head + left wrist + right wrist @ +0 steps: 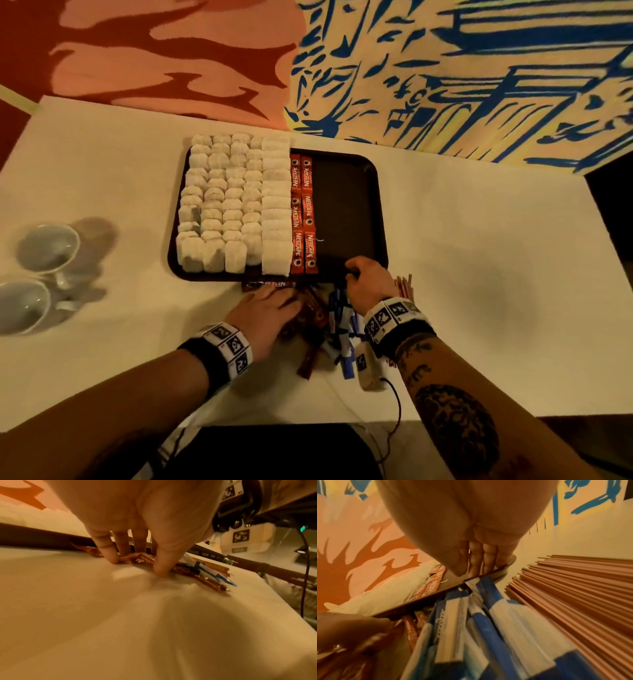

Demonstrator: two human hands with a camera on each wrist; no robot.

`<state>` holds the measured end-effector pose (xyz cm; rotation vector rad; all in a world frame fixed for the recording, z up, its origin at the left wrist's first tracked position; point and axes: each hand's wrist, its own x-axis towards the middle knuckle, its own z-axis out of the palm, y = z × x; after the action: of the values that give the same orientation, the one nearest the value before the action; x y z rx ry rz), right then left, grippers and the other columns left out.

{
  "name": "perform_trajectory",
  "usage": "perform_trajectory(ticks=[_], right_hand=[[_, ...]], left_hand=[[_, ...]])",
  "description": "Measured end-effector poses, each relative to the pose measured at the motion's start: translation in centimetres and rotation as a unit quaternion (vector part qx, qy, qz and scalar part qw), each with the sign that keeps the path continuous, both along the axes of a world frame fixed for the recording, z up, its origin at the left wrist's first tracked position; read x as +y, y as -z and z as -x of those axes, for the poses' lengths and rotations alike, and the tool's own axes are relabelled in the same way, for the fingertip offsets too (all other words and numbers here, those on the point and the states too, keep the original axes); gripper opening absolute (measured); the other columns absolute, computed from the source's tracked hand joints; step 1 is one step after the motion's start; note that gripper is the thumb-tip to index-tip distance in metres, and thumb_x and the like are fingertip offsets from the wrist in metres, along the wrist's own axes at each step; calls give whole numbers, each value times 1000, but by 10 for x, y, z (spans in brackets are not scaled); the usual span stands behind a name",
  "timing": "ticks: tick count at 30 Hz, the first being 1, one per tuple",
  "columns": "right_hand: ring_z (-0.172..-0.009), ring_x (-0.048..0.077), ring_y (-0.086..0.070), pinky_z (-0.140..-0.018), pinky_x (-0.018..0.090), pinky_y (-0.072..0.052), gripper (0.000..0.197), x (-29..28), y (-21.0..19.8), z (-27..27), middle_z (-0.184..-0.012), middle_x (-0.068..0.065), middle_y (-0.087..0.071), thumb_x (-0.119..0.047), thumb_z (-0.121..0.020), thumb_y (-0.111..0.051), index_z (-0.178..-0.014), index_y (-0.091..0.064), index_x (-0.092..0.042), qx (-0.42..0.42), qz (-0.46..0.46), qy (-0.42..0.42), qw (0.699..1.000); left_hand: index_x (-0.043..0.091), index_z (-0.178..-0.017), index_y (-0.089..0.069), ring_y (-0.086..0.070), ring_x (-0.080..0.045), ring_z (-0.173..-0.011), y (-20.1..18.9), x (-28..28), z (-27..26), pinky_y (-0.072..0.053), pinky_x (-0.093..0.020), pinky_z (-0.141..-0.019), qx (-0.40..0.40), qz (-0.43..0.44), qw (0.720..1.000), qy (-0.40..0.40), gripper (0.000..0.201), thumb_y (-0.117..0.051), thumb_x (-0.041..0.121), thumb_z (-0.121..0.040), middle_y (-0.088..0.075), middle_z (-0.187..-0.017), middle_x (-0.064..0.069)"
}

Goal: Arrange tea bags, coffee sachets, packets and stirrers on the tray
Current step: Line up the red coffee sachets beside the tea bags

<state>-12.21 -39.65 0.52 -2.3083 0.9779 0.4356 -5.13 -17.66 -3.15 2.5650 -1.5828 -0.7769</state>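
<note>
The dark tray (pixel 349 205) carries rows of white tea bags (pixel 233 205) on its left side, with two columns of red coffee sachets (pixel 303 212) beside them. Its right part is bare. Just in front of the tray, my left hand (pixel 270 305) is down on a loose pile of coffee sachets (pixel 140 559) and pinches one between fingertips and thumb. My right hand (pixel 366 277) curls its fingers (pixel 476 561) over the tray's near rim (pixel 423 601). Blue-and-white packets (pixel 342 325) lie between my wrists. A bundle of wooden stirrers (pixel 573 595) lies right of my right hand.
Two white cups (pixel 48 246) stand at the table's left edge. A white device with a cable (pixel 370 370) lies under my right wrist near the front edge. Painted walls rise right behind the tray. Bare white tabletop (pixel 496 274) extends to the right.
</note>
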Motion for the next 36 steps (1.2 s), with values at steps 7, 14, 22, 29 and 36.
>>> perform_trajectory(ticks=[7,14,22,29,36], right_hand=[[-116,23,-62,-92,24,-45,29,4,-1,5,-129,4,-65,-16,-99,-52,-125,-64,-19,-31,-3,28,999],[-112,21,-64,-86,22,-43,27,5,-1,5,-125,2,-67,-17,-99,-51,-121,-65,-22,-26,12,25,999],[-106,19,-65,-82,22,-44,26,5,-1,2,-121,1,-68,-20,-98,-51,-119,-66,-24,-22,20,24,999],[-108,19,-64,-86,24,-46,26,6,-1,2,-121,0,-68,-21,-98,-52,-120,-66,-24,-17,23,18,999],[-108,20,-65,-88,26,-50,26,4,-4,0,-122,1,-67,-21,-99,-50,-121,-65,-23,-19,7,17,1000]], left_hand=[[41,-140,-43,-31,-25,-132,6,19,-5,-41,-41,-107,3,-17,999,-29,53,-61,26,-92,-39,-140,3],[32,-129,-52,-39,-22,-123,0,54,-19,-43,-35,-99,-16,-19,998,-64,36,-53,45,-95,-42,-136,2],[33,-149,-32,-28,-21,-136,-2,52,-15,-29,-38,-109,-20,-30,996,-80,60,-50,52,-95,-35,-148,8],[23,-131,-46,-34,-22,-128,3,48,-17,-36,-35,-103,-37,-52,996,-66,33,-39,39,-103,-41,-137,-1],[21,-128,-44,-44,-21,-121,2,50,-20,-44,-33,-97,10,-52,995,-87,26,-36,30,-105,-37,-137,-3]])
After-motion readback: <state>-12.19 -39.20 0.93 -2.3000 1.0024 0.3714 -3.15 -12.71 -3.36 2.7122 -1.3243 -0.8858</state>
